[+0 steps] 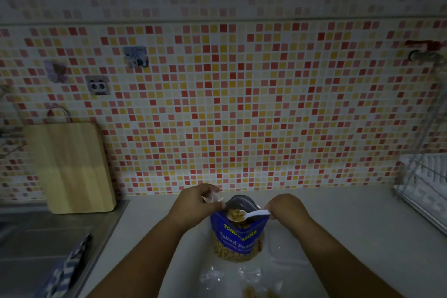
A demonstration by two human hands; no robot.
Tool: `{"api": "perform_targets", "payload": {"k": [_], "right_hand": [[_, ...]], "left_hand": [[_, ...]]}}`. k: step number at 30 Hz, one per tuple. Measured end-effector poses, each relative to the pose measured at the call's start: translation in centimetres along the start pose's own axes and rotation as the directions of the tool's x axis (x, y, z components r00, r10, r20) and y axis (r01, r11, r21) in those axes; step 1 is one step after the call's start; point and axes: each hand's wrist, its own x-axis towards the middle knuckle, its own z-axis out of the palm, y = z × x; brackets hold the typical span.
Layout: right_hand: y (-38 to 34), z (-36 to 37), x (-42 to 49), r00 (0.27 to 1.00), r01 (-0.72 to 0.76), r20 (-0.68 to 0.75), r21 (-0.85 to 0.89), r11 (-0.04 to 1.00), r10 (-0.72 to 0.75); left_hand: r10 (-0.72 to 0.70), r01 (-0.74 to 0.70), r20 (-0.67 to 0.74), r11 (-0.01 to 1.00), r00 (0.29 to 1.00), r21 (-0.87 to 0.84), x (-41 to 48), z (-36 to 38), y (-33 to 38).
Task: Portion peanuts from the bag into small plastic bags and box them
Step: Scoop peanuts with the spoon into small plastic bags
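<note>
A blue bag of salted peanuts (238, 237) stands upright and open on the pale counter, between my arms. My right hand (285, 208) grips the handle of a white plastic spoon (251, 214), whose bowl is heaped with peanuts just over the bag's mouth. My left hand (196, 203) pinches a small clear plastic bag (212, 198) beside the upper left of the bag's opening. Near the bottom edge lie clear plastic bags (242, 280), and some of them show peanuts inside. A clear plastic box (285, 244) sits to the right of the peanut bag.
A steel sink (36, 237) with a striped cloth (65, 271) on its rim fills the lower left. A wooden cutting board (72, 167) leans on the tiled wall. A dish rack (425, 191) stands at the right.
</note>
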Motion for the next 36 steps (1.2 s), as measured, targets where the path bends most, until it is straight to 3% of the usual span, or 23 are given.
{"api": "perform_targets", "payload": {"k": [5, 11, 21, 30, 34, 36], "right_hand": [[1.3, -1.3, -0.4, 0.995, -0.051, 0.085, -0.039, 0.998, 0.055], [2.6, -2.7, -0.9, 0.995, -0.053, 0.077, -0.071, 0.996, 0.058], [2.4, -3.3, -1.0, 0.997, 0.006, 0.073, -0.175, 0.985, 0.007], [0.5, -3.9, -1.0, 0.97, 0.139, -0.167, -0.224, 0.965, -0.178], [0.6, -3.6, -1.7, 0.921, 0.214, -0.342, 0.037, 0.976, -0.189], [0.6, -3.7, -2.5, 0.882, 0.297, -0.431, 0.197, 0.934, -0.19]], "left_hand": [[0.059, -0.075, 0.082, 0.976, 0.995, 0.207, 0.0, 0.6, 0.6], [0.099, -0.152, 0.144, 0.891, 0.985, 0.428, 0.1, 1.8, 1.8], [0.147, -0.241, 0.208, 0.798, 0.967, 0.552, 0.7, 3.3, 3.4], [0.106, -0.186, 0.201, 0.877, 0.974, 0.442, 1.0, 4.6, 3.6], [0.094, -0.166, 0.195, 0.902, 0.976, 0.398, 1.3, 4.8, 3.3], [0.082, -0.151, 0.195, 0.915, 0.977, 0.373, 1.4, 4.9, 3.2]]}}
